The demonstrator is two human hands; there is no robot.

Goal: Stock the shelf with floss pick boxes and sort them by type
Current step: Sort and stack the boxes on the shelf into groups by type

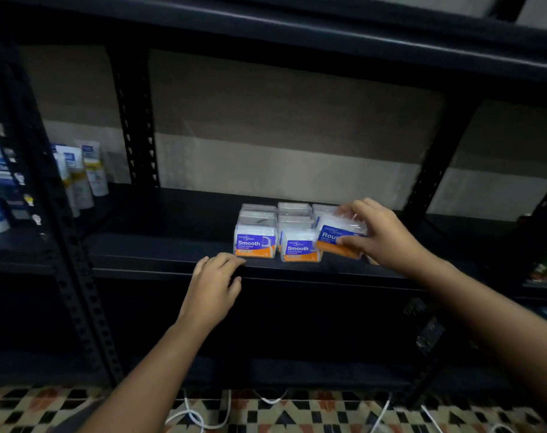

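Note:
On the black shelf stand three rows of clear floss pick boxes. The left front box and the middle front box carry purple and orange "Smooth" labels. My right hand grips a tilted box labelled "Rou…", held just above the shelf at the front of the right row. My left hand rests with loosely bent fingers on the shelf's front edge, just left of the boxes, and holds nothing.
White and blue tubes stand at the shelf's far left, behind a perforated black upright. Another upright rises at the back right. White cables lie on the patterned floor below.

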